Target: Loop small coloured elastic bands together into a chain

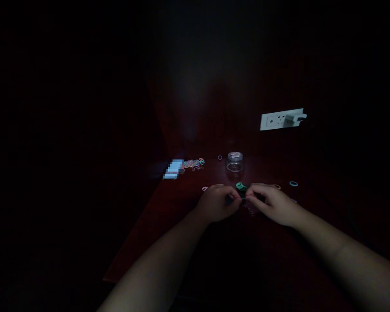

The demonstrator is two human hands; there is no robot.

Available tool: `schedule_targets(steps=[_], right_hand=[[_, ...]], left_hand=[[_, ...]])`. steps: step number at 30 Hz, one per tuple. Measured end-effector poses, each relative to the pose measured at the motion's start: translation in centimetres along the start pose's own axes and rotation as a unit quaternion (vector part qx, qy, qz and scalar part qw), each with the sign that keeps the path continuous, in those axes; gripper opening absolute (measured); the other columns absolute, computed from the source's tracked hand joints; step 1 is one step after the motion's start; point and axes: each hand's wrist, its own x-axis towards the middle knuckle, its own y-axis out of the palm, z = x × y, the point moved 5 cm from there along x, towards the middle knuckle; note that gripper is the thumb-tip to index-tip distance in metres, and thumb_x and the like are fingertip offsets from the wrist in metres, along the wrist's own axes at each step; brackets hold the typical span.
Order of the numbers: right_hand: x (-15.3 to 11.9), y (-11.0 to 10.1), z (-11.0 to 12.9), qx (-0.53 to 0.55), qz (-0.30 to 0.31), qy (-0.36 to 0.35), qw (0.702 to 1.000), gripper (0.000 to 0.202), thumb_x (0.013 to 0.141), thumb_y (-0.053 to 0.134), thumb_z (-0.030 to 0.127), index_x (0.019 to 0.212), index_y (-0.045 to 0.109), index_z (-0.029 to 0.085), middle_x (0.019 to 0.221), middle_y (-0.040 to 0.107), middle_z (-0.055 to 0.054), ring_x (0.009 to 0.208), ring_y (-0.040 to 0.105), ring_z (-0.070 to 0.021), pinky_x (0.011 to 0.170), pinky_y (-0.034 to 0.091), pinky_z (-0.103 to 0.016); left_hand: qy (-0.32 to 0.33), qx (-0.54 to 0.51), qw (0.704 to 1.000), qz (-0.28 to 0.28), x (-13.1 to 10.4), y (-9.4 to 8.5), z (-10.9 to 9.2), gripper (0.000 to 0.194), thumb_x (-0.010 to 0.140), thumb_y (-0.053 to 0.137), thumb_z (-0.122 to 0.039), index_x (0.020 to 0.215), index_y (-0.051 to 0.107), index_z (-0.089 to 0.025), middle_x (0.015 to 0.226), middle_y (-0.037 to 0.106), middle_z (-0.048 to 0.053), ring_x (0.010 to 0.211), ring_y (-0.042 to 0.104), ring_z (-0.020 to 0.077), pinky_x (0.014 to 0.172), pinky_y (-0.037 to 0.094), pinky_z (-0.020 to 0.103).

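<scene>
Bare forearms (162,255) span the lower frame; your left hand (217,204) and right hand (274,204) pinch a thin, teal-looking band (243,199). Keep its tension even.

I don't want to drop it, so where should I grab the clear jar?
I'd grip the clear jar around its side wall, below the top, thumb opposite fingers. Coming from the right looks best: its round body suits a wrapped hand, while the green bands lie in front.
</scene>
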Motion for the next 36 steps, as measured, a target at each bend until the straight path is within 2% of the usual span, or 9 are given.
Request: schedule_targets(steps=[8, 16, 23, 30, 36], right_hand=[[0.07, -0.38, -0.46, -0.006, -0.032, 0.015, 0.999, 0.02, 0.095, 0.046, 0.028, 0.081, 0.059, 0.019, 0.074, 0.064, -0.002, 0.069, 0.058, -0.0161, 0.064, 0.043, -0.028], [-0.09, 0.05, 0.13, 0.029, 0.0, -0.006, 1.0, 0.008, 0.087, 0.054, 0.02, 0.092, 0.061, 0.018, 0.07, 0.06, 0.0, 0.06, 0.054, -0.0133, 0.055, 0.043, -0.025], [-0.03, 0.07, 0.26, 0.022, -0.006, -0.018, 1.0, 0.012, 0.089, 0.054, 0.023, 0.08, 0.061, 0.019, 0.069, 0.059, -0.001, 0.06, 0.055, -0.0135, 0.058, 0.044, -0.026], [0.1, -0.18, 0.13, 0.0, -0.015, -0.02, 1.0, 0.012, 0.089, 0.055, 0.024, 0.08, 0.061, 0.019, 0.069, 0.059, -0.001, 0.061, 0.055, -0.0138, 0.059, 0.043, -0.026], [0.05, -0.21, 0.18, 0.004, -0.022, -0.022, 1.0, 0.012, 0.088, 0.055, 0.022, 0.079, 0.061, 0.019, 0.069, 0.059, -0.001, 0.061, 0.055, -0.0139, 0.058, 0.042, -0.026]], left_hand=[[0.0, 0.002, 1.0, -0.002, -0.01, -0.08, 0.09, 0.009, 0.082, 0.062, -0.026, 0.08, 0.068, -0.019, 0.077, 0.072, 0.001, 0.073, 0.063, 0.0143, 0.073, 0.05, 0.029], [0.006, 0.0, 1.0, -0.002, -0.06, 0.03, 0.05, 0.009, 0.083, 0.062, -0.026, 0.08, 0.067, -0.019, 0.076, 0.071, 0.0, 0.07, 0.063, 0.0135, 0.071, 0.05, 0.029], [0.005, 0.001, 1.0, 0.001, -0.04, -0.03, 0.03, 0.012, 0.084, 0.06, -0.027, 0.081, 0.068, -0.019, 0.077, 0.072, 0.001, 0.072, 0.063, 0.0136, 0.071, 0.05, 0.028], [0.004, 0.006, 1.0, -0.004, -0.04, -0.21, 0.15, 0.011, 0.085, 0.06, -0.026, 0.083, 0.069, -0.02, 0.079, 0.073, 0.001, 0.073, 0.064, 0.0134, 0.074, 0.051, 0.029], [0.0, 0.019, 1.0, -0.017, -0.07, -0.34, 0.23, 0.011, 0.085, 0.06, -0.027, 0.083, 0.068, -0.02, 0.078, 0.072, 0.001, 0.071, 0.064, 0.0129, 0.07, 0.05, 0.027]])
